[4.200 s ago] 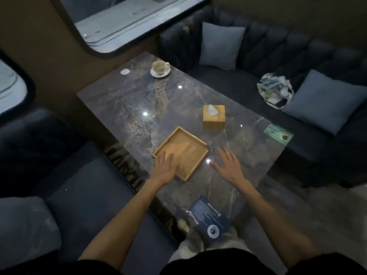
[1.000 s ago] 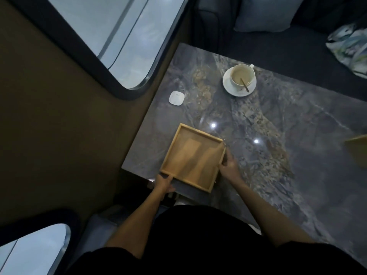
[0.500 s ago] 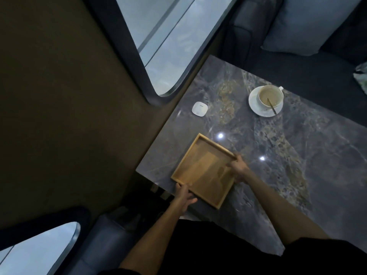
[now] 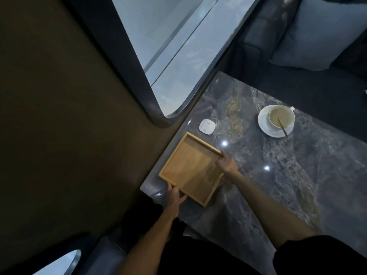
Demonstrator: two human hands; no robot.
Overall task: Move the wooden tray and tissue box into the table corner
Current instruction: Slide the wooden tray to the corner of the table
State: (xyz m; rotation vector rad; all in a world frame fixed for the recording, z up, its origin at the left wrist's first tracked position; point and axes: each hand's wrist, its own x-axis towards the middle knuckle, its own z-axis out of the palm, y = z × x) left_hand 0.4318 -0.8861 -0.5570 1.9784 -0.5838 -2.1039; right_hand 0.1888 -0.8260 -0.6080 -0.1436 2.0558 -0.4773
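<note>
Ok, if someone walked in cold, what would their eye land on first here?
Probably the wooden tray, pale against the dark marble table, set at the corner by the wall with the left hand and right hand on its edges. Next, the white cup and saucer farther back, and the big window above.

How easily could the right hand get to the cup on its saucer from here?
Probably easily: the right hand rests at the tray rim, and only bare tabletop lies between it and the cup.

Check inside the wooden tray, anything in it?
The tray looks empty: bare wood. The right hand covers part of its right rim, so that bit is hidden. The left hand grips the near edge.
</note>
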